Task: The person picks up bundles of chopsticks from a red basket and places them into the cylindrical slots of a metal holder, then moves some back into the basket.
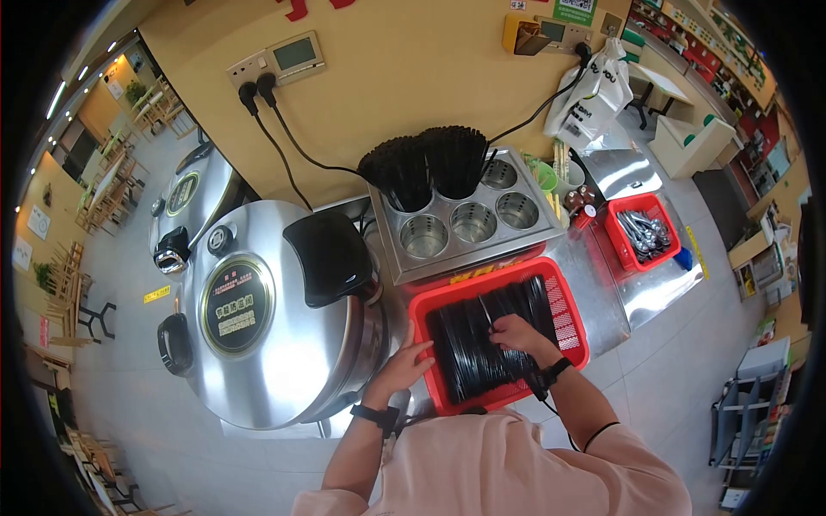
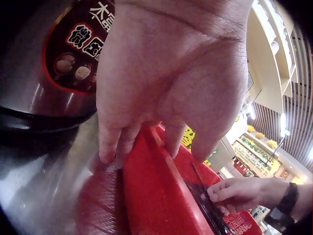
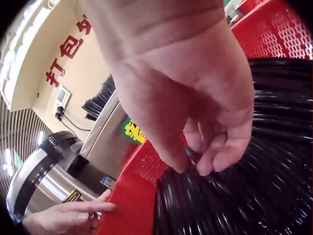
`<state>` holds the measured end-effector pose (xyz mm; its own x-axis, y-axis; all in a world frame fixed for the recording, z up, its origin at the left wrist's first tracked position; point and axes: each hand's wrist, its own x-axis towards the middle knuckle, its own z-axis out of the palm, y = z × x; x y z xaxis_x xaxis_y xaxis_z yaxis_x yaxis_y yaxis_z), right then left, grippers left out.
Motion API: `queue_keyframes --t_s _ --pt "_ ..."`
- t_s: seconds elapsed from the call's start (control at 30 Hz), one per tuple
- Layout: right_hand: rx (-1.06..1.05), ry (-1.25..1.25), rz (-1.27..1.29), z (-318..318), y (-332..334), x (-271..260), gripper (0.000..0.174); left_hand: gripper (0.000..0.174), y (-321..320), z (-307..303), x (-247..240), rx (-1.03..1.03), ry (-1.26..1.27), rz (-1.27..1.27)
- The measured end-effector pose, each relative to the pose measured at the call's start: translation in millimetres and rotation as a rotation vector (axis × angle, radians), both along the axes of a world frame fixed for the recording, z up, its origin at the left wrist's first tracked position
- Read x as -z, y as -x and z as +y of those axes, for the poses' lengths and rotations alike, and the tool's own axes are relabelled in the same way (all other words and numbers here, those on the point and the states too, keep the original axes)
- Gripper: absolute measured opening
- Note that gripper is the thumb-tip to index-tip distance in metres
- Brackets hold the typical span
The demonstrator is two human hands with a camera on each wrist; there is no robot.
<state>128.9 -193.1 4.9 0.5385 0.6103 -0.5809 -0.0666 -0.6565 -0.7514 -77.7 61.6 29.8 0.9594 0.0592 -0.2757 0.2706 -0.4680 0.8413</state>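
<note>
A red plastic basket (image 1: 566, 320) holds a thick layer of long black chopsticks (image 1: 465, 357) lying side by side. My left hand (image 1: 403, 370) holds the basket's left rim. In the left wrist view its fingers straddle the red wall (image 2: 151, 196), some outside and some inside. Over the middle of the pile, my right hand (image 1: 516, 334) pinches a chopstick (image 1: 485, 308) between thumb and fingertips, one end sticking out past them. The right wrist view shows the fingertips (image 3: 208, 164) low against the chopsticks; how many they hold I cannot tell.
Behind the basket stands a steel holder (image 1: 400, 267) with round cups, two packed with upright black chopsticks (image 1: 460, 163). A large round steel cooker (image 1: 301, 361) is at the left. To the right are a small red basket of spoons (image 1: 641, 228) and sauce bottles (image 1: 585, 202).
</note>
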Motion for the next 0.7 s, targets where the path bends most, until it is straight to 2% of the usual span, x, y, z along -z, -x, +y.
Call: queue_keyframes --t_s 0.07,0.13,0.23,0.47,0.53,0.7 --pt "0.048 0.041 -0.021 0 4 9 0.030 0.048 0 0 -2 -0.002 0.001 0.007" --pt "-0.126 0.157 -0.442 -1 6 22 0.034 0.048 1 0 1 0.001 -0.010 0.004" --pt "-0.136 0.222 -0.560 -1 12 14 0.035 0.049 1 -1 -4 0.000 -0.008 0.015" --pt "-0.131 0.328 -0.468 4 19 11 0.035 0.049 1 0 3 0.016 -0.014 -0.018" --pt "-0.194 0.257 -0.450 5 21 9 0.036 0.049 1 0 3 0.003 0.010 -0.014" --pt "-0.131 0.216 -0.485 3 17 3 0.038 0.048 0 -1 1 -0.010 0.027 -0.014"
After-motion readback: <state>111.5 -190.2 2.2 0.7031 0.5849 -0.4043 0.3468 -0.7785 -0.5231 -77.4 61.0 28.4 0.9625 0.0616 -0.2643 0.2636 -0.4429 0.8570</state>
